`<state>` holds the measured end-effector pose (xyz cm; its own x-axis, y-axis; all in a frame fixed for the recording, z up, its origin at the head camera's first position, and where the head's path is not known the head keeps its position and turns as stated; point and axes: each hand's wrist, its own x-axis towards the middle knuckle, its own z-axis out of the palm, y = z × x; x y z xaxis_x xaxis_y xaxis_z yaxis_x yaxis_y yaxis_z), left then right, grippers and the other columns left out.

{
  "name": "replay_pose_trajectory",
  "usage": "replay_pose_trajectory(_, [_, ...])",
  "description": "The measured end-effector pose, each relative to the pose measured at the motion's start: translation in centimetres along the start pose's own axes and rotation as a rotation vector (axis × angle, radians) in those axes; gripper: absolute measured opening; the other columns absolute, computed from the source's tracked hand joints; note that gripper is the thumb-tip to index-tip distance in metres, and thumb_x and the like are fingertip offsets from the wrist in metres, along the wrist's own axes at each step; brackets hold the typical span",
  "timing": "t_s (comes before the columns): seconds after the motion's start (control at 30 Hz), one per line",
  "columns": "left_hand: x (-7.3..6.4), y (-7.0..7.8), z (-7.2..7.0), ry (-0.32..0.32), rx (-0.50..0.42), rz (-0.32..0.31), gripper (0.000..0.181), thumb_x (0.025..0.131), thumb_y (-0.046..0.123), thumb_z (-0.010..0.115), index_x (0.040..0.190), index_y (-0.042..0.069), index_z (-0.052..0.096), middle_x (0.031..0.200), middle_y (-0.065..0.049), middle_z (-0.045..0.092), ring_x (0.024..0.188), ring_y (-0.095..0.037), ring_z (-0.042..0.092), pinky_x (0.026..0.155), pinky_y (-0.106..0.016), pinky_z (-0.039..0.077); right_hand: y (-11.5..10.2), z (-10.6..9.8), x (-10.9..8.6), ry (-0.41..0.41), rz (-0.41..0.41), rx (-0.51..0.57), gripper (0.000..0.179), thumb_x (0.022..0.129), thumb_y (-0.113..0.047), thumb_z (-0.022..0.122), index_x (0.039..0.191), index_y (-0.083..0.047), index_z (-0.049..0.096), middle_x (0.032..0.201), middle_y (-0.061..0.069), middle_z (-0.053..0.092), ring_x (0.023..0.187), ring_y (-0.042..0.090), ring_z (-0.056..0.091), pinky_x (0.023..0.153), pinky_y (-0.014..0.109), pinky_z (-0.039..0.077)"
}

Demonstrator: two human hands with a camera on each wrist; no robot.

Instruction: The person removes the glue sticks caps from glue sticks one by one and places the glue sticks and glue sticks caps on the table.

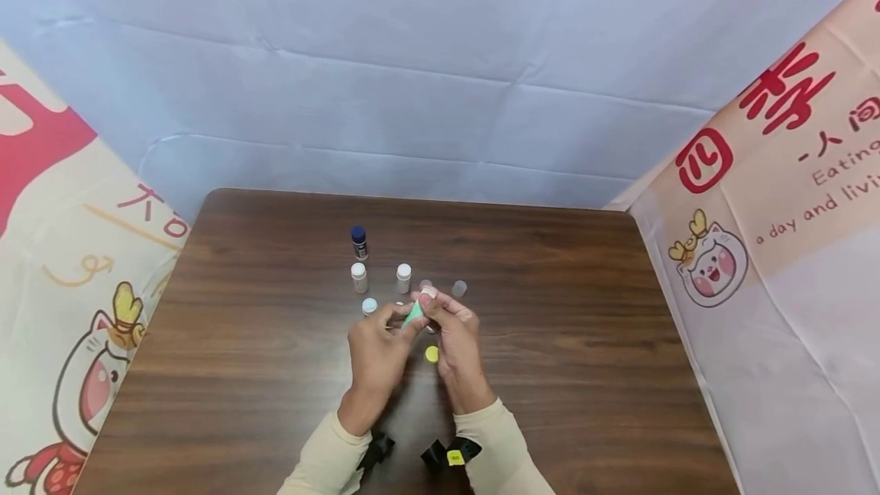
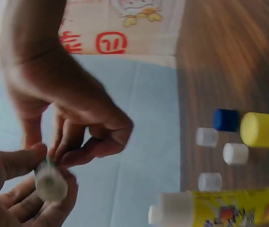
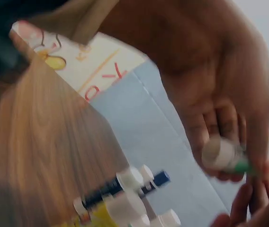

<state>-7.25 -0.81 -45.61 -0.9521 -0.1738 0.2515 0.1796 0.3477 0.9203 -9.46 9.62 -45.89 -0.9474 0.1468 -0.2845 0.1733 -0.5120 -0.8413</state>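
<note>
Both hands meet over the table around a small green-and-white glue stick [image 1: 414, 313]. My left hand [image 1: 378, 350] pinches its green part between thumb and fingers. My right hand [image 1: 459, 342] grips the white end. In the left wrist view a round whitish end of the glue stick [image 2: 50, 185] faces the camera, blurred. The right wrist view shows its pale end [image 3: 218, 153] beside the left fingers. Below the hands lies a yellow cap [image 1: 431, 354]; a translucent cap [image 1: 459, 289] is just beyond the right hand. Fingers partly hide the glue stick.
Left of the hands stand a dark tube with a blue end [image 1: 359, 241] and white-topped tubes [image 1: 403, 278]. A yellow glue stick [image 2: 234, 208] stands near a blue cap [image 2: 226, 120] and a white cap [image 2: 236, 153]. Cloth backdrops border the brown table [image 1: 564, 342].
</note>
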Motion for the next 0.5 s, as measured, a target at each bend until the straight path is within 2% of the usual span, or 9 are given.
replay_pose_trajectory(0.1, [0.8, 0.1, -1.0, -0.178, -0.258, -0.234, 0.019, 0.075, 0.004, 0.081, 0.088, -0.005, 0.071, 0.076, -0.011, 0.072, 0.064, -0.015, 0.068, 0.056, -0.026, 0.055, -0.6, -0.6, 0.0, -0.100, 0.023, 0.045, 0.019, 0.089, 0.004, 0.062, 0.082, -0.010, 0.073, 0.080, 0.003, 0.073, 0.084, 0.012, 0.066, 0.064, 0.019, 0.044])
replay_pose_trajectory(0.17, [1.4, -0.1, -1.7, -0.304, -0.473, -0.385, 0.013, 0.079, -0.001, 0.075, 0.088, -0.008, 0.068, 0.076, -0.012, 0.071, 0.064, -0.016, 0.068, 0.058, -0.026, 0.055, -0.9, -0.8, -0.2, -0.163, 0.050, 0.074, 0.016, 0.090, 0.000, 0.064, 0.084, -0.011, 0.074, 0.081, 0.002, 0.073, 0.085, 0.012, 0.065, 0.066, 0.020, 0.043])
replay_pose_trajectory(0.23, [1.9, -0.7, -2.3, -0.435, -0.694, -0.498, 0.005, 0.085, -0.005, 0.067, 0.089, -0.007, 0.065, 0.077, -0.013, 0.070, 0.065, -0.017, 0.068, 0.059, -0.026, 0.056, -1.1, -0.9, -0.4, -0.213, 0.079, 0.107, 0.008, 0.088, -0.007, 0.068, 0.086, -0.012, 0.074, 0.083, 0.002, 0.073, 0.086, 0.012, 0.066, 0.069, 0.020, 0.045])
replay_pose_trajectory(0.3, [2.2, -1.3, -2.7, -0.584, -0.914, -0.565, 0.007, 0.091, -0.007, 0.056, 0.091, -0.004, 0.063, 0.080, -0.012, 0.070, 0.068, -0.017, 0.068, 0.063, -0.027, 0.057, -1.3, -1.0, -0.6, -0.256, 0.103, 0.138, 0.005, 0.084, -0.015, 0.072, 0.088, -0.012, 0.074, 0.083, 0.001, 0.073, 0.086, 0.011, 0.067, 0.073, 0.019, 0.047])
replay_pose_trajectory(0.37, [2.4, -1.9, -3.0, -0.727, -1.087, -0.587, 0.015, 0.097, -0.003, 0.049, 0.094, 0.000, 0.063, 0.085, -0.012, 0.069, 0.073, -0.016, 0.068, 0.067, -0.026, 0.056, -1.4, -0.9, -0.7, -0.292, 0.116, 0.170, 0.011, 0.080, -0.020, 0.074, 0.088, -0.013, 0.075, 0.084, 0.001, 0.073, 0.086, 0.011, 0.067, 0.077, 0.020, 0.049])
replay_pose_trajectory(0.43, [2.5, -2.3, -3.1, -0.840, -1.219, -0.598, 0.019, 0.101, 0.003, 0.046, 0.098, 0.001, 0.065, 0.089, -0.011, 0.069, 0.076, -0.015, 0.067, 0.070, -0.024, 0.055, -1.5, -0.9, -0.8, -0.330, 0.124, 0.194, 0.013, 0.080, -0.022, 0.074, 0.089, -0.013, 0.075, 0.085, 0.000, 0.073, 0.087, 0.010, 0.066, 0.081, 0.021, 0.048])
replay_pose_trajectory(0.5, [2.6, -2.7, -3.1, -0.912, -1.301, -0.601, 0.021, 0.102, 0.008, 0.046, 0.101, 0.002, 0.066, 0.091, -0.010, 0.069, 0.078, -0.014, 0.066, 0.072, -0.023, 0.055, -1.5, -0.8, -0.9, -0.360, 0.133, 0.220, 0.014, 0.080, -0.023, 0.074, 0.089, -0.013, 0.075, 0.086, -0.001, 0.073, 0.088, 0.010, 0.065, 0.082, 0.021, 0.048])
